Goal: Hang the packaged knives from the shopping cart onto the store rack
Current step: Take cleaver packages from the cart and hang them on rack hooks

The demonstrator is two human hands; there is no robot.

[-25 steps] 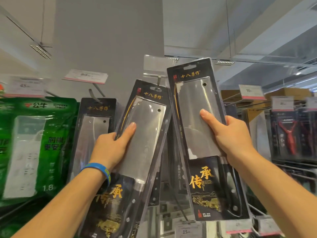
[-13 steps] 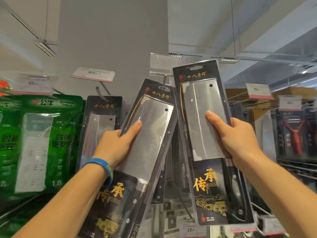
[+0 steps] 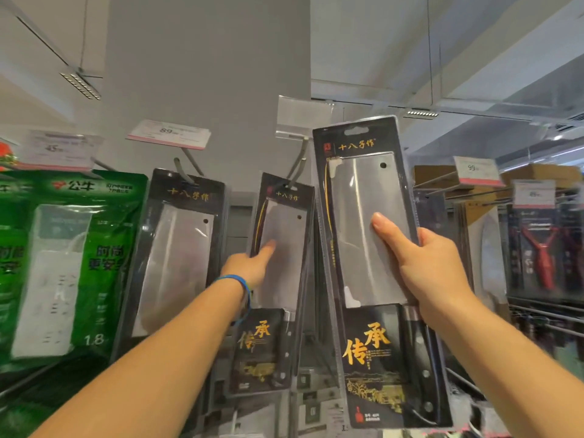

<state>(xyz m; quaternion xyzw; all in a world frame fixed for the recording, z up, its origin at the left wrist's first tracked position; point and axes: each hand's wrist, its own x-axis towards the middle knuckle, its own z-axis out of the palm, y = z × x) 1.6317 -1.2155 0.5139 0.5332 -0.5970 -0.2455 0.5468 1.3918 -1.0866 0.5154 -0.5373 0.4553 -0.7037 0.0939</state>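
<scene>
Overhead, left hand (image 3: 249, 267) pinches one knife pack (image 3: 287, 229) (right hand (image 3: 433, 273) grips another pack (image 3: 357, 191)).

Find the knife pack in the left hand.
Head view, centre: held knife pack, gripped by the left hand, top at the grey hook; hung knife pack to its left, right hand with second pack to its right.

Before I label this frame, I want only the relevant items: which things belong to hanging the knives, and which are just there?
Job: left hand, gripping the middle knife pack at the hook; right hand, gripping the right knife pack.
Just there: left knife pack, green packets, price tags, red peeler.
</scene>
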